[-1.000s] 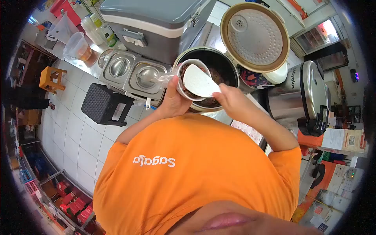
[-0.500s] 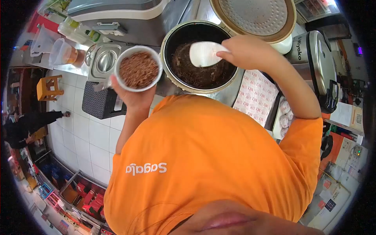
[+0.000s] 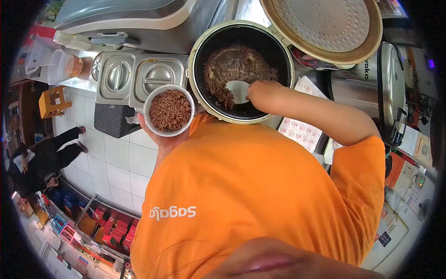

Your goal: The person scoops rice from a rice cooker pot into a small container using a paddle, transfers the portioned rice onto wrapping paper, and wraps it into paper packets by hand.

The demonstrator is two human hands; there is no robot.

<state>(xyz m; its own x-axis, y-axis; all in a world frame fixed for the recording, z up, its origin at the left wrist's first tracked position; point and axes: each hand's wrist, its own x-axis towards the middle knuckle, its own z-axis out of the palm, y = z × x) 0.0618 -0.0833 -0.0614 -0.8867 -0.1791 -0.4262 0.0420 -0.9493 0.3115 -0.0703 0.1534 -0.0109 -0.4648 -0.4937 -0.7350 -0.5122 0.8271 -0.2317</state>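
My left hand [image 3: 159, 142] holds a white bowl [image 3: 147, 123] from below, full of reddish-brown rice [image 3: 170, 110]. Inside the open cooker pot [image 3: 197, 76], my right hand [image 3: 267, 96] is closed around the handle of a white paddle [image 3: 238, 91]. The paddle's blade rests at the near side of the pot, beside brown rice [image 3: 222, 94] there. A thin brown layer covers much of the pot's bottom. The cooker's lid [image 3: 325, 28] stands open at the back right.
Two lidded steel containers [image 3: 116, 76] stand left of the cooker. Printed paper [image 3: 299, 134] lies to its right, near a large silver cooker [image 3: 355, 90]. An orange stool [image 3: 55, 102] and a person in dark clothes [image 3: 44, 160] are at the far left.
My right hand has lowered the paddle from above the pot down into it, toward the near side. The bowl in my left hand sits slightly lower in view. The person's legs have shifted.
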